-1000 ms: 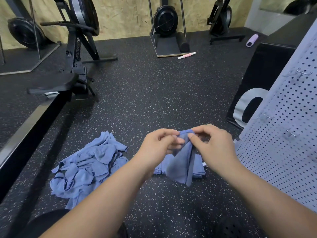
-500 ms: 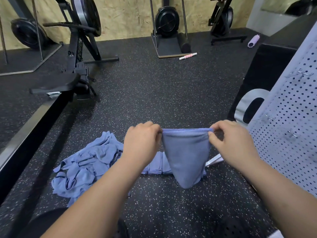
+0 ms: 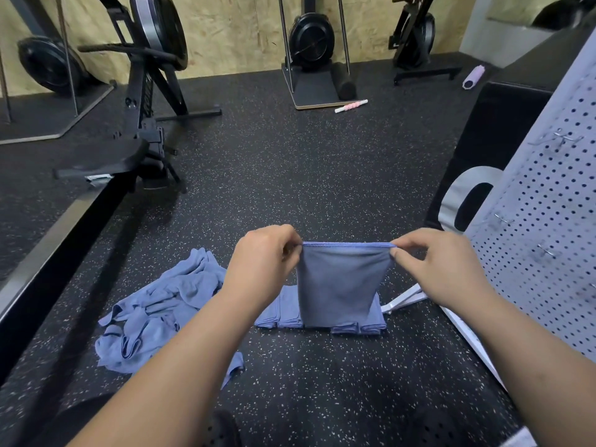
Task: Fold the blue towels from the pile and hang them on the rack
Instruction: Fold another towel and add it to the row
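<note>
While the left hand (image 3: 264, 266) and right hand (image 3: 442, 269) stretch one blue towel (image 3: 338, 285) taut, folding is midway.
Each hand pinches an upper corner, and the hands are held well apart. The towel hangs flat toward six o'clock in the view, in front of the folded stack (image 3: 280, 314) on the floor. The loose pile (image 3: 161, 311) lies at eight o'clock from it, and the white pegboard rack (image 3: 541, 237) stands at three o'clock. Hanging seems not yet begun. The next move probably calls for bringing the corners together evenly, keeping the edges aligned, then carrying the towel rightward to the rack.
</note>
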